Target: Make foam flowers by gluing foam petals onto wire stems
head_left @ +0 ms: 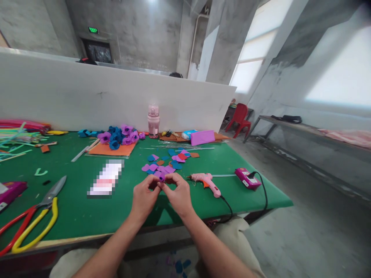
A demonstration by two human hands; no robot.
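Observation:
My left hand (144, 195) and my right hand (178, 193) meet over the green table (87, 208), fingers pinched together on a small purple foam flower (160, 176). Just beyond them lie several loose foam petals (168, 164) in purple, blue, pink and red. A pink glue gun (206, 181) rests on the table right of my right hand, its black cord running off the front edge.
Large scissors with red and yellow handles (37, 218) lie at the front left. Finished blue and purple foam flowers (120, 136) sit on an orange sheet (111, 150). A pink bottle (153, 120), a magenta box (247, 178) and a white partition (87, 96) stand behind.

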